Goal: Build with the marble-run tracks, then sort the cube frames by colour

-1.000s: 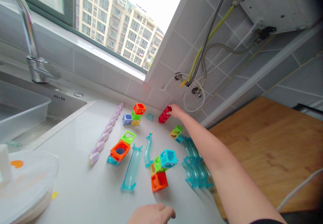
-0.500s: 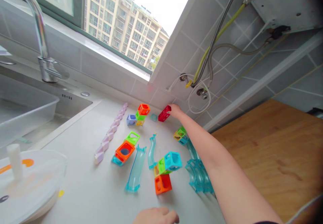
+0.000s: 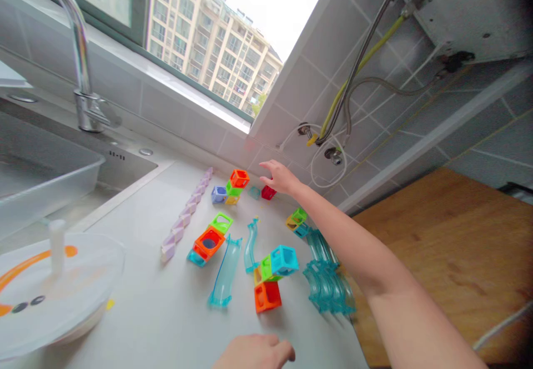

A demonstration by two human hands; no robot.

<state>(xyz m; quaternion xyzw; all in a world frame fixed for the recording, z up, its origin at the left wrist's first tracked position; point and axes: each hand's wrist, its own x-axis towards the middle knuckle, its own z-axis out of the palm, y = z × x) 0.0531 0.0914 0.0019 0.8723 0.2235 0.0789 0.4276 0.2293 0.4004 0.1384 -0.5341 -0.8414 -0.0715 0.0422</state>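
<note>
Right hand (image 3: 280, 176) spread, empty, just above red block (image 3: 268, 192) at the back of the bench (image 3: 145, 302). Left hand (image 3: 254, 352) rests loose, holding nothing. Block judged light, rigid, hollow plastic; pinch across opposite side walls.

no readable text, labels, brands or numbers on anything in view.

The bottom edge cuts off the left hand (image 3: 253, 352).
</note>
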